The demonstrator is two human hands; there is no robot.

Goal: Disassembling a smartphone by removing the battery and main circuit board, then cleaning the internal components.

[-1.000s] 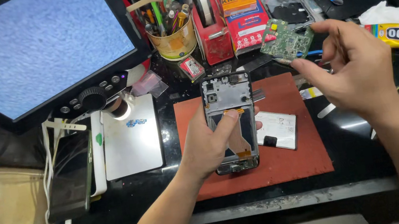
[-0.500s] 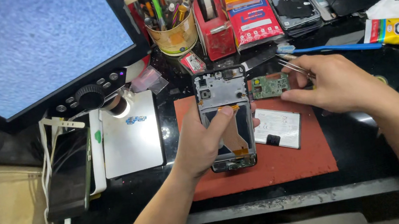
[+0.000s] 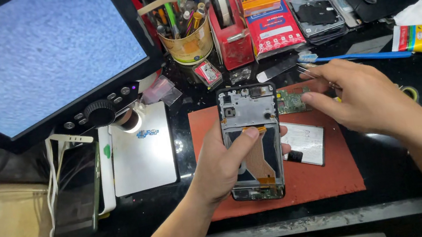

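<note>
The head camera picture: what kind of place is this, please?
Most likely a phone repair bench. The left hand holds an opened phone frame over a red work mat, the right hand reaches a small green circuit board, and a cup of tools stands behind.

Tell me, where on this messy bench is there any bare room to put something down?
The red mat is bare along its near edge, below the battery and right of the opened phone in the left hand. The black bench beside it also looks free. Behind the right hand it is crowded.
</note>
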